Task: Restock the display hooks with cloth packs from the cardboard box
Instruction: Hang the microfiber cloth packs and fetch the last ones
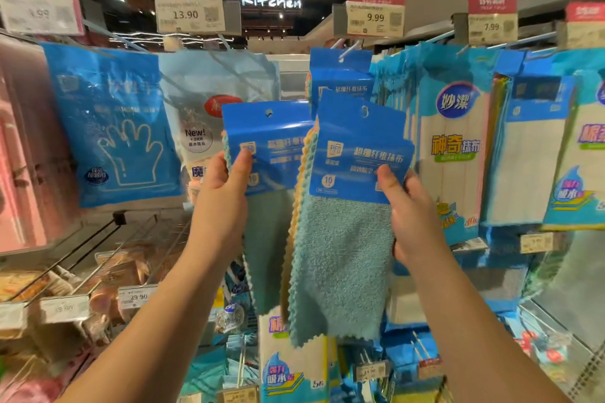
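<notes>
I hold two cloth packs up in front of the display. My left hand (226, 183) pinches the blue header card of one cloth pack (271, 147), thumb on the front. My right hand (406, 206) grips the right edge of a second cloth pack (347, 239), whose teal cloth hangs down below its blue card. Both cards have a hang hole at the top. Behind them a third matching pack (337, 72) hangs on a display hook (352, 48) under the 9.99 price tag (375, 18). The cardboard box is not in view.
Blue glove packs (111, 127) hang at the left under a 13.90 tag (190, 15). White cloth packs (455, 147) hang at the right. Lower hooks (98, 275) with price tags and more goods fill the bottom of the rack.
</notes>
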